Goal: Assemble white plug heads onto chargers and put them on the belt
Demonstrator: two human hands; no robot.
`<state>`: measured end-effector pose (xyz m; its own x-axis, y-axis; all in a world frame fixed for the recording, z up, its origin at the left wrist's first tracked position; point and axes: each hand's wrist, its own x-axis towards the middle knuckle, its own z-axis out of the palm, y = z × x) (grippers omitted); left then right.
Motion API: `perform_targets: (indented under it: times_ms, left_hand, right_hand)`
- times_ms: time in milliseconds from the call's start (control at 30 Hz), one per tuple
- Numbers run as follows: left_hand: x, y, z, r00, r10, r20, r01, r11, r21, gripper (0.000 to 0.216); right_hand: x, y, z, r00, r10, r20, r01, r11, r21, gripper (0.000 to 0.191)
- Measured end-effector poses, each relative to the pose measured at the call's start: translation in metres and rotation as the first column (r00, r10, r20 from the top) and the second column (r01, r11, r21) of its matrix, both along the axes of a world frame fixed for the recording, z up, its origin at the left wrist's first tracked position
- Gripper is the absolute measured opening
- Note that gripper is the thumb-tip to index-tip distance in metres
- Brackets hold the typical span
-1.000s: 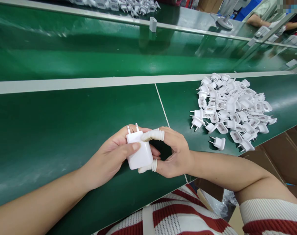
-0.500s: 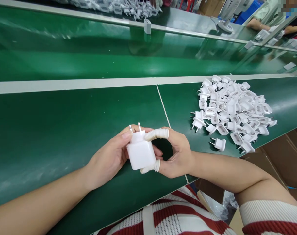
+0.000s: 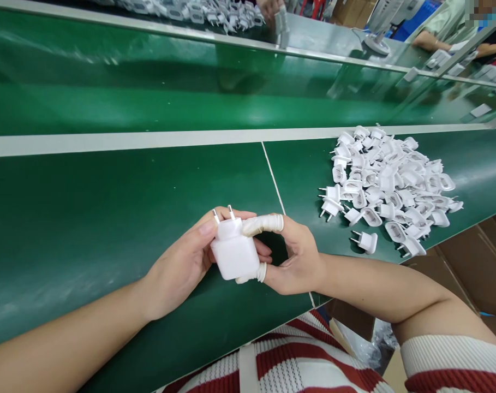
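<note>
A white two-pin charger [image 3: 234,252] is held between both hands above the green bench, its metal pins pointing up and slightly left. My left hand [image 3: 190,254] grips its left side, with the thumb near the base of the pins and the other fingers behind. From the right, my right hand [image 3: 294,254] pinches it, index finger at the upper edge and thumb at the lower corner. White finger cots cover that index finger and thumb. Right of my hands lies a heap of white plug heads [image 3: 389,180], and a single plug head [image 3: 366,242] sits just in front of it.
Beyond a white strip [image 3: 157,136] runs a green conveyor belt [image 3: 108,103]. Across it, more white plug parts [image 3: 190,12] are piled near another person's hand [image 3: 271,10]. A desk fan [image 3: 376,41] stands farther back. Cardboard boxes [image 3: 468,262] stand below the bench at right.
The charger has shifted very slightly up and left in my hands. Across the belt, another person's hand has appeared at the small white block, which has moved right.
</note>
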<state>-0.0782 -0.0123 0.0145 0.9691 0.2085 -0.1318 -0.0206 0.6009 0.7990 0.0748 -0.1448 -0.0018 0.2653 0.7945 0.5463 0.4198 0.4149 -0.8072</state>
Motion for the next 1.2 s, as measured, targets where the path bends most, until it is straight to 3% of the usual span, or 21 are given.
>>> perform_targets:
  times_ms: [1200]
  left_hand:
    - [-0.0041,-0.0030,0.0050,0.996,0.084,0.009,-0.084,0.992,0.099,0.035]
  right_hand:
    - [0.0012,0.0001,0.0005,0.998,-0.008,0.056,0.007,1.000,0.008,0.038]
